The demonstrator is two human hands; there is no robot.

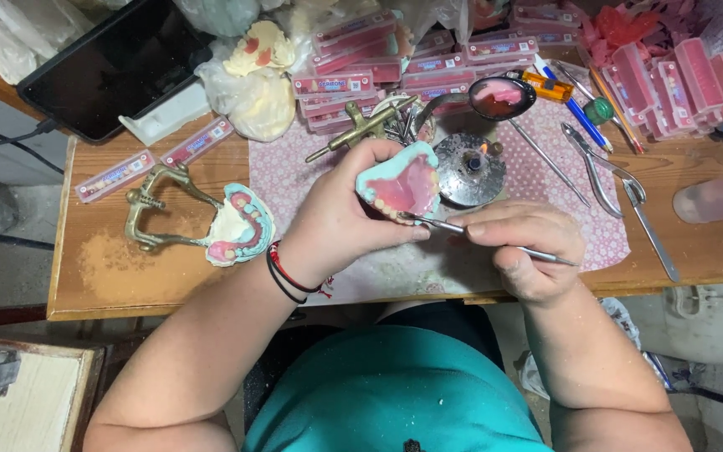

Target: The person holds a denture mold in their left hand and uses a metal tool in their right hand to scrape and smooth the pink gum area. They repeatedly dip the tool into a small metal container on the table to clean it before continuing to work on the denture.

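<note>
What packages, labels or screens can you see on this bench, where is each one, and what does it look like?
Tablet: far left corner, flat rectangle, black screen, dark.
Stacked strip boxes: back centre, long flat, pink-red with labels.
Two loose strips: left, beside the brass articulator, clear-pink.
Open pink trays: back right, standing in a row.
Orange lighter: behind the burner.

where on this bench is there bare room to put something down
Bare wood lies at the front left of the table, below the brass articulator, and at the right front beyond the pliers. The back, around the pink tooth-card boxes and burner, is crowded.
</note>
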